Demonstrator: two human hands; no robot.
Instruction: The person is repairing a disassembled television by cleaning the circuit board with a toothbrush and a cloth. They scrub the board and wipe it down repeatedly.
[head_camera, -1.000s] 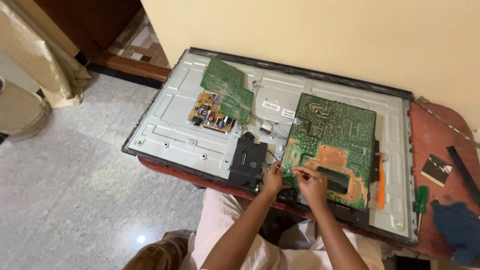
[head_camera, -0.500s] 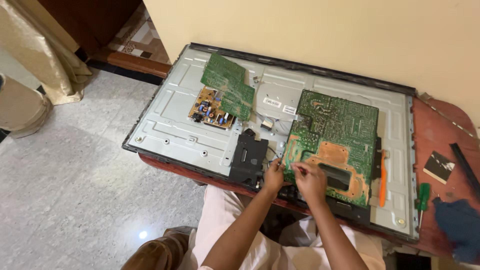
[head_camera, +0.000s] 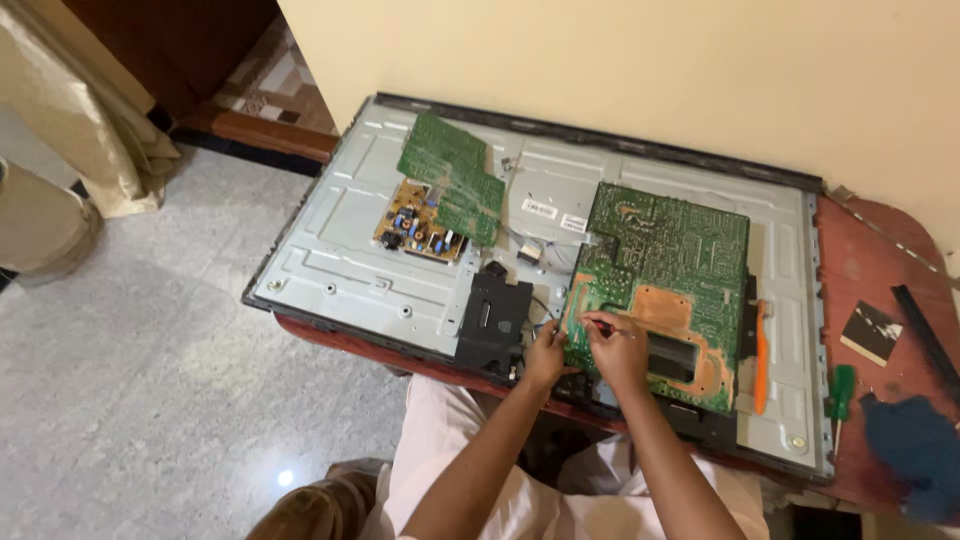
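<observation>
against a plain cream wall, over a grey speckled stone floor, a reddish-brown wooden table (head_camera: 880, 270) carries a flat television laid face down with its back cover off, so its silver metal back panel (head_camera: 340, 260) faces up at you. the thing under your hands is the large green rectangular circuit board with a bare copper-orange patch (head_camera: 665, 280), lying on the right half of the panel with its long axis running away from you toward the wall, tilted a little to the right. both your hands meet at its near left corner: your left hand (head_camera: 545, 357) sits just off the board's left edge, fingers curled in against that edge, beside the black plastic box-shaped module (head_camera: 492, 322); your right hand (head_camera: 618, 350) lies on top of the board itself, fingers pinched close together around something thin and dark with a speck of red at its tip, too small for me to tell what it is. whether the left fingers actually grip anything i cannot tell; they look nearly closed and pressed to the board's rim. so the board stretches ahead and to the right of your fingertips, and your right hand is the one nearer its middle. further left a smaller green board overlapping a yellow-brown power board (head_camera: 440, 195) rests well apart. on the right, an orange plastic pry tool (head_camera: 761, 350) lies along the board's right edge, and a green-handled screwdriver (head_camera: 842, 392) and a dark blue cloth (head_camera: 915, 440) sit on the table.
</observation>
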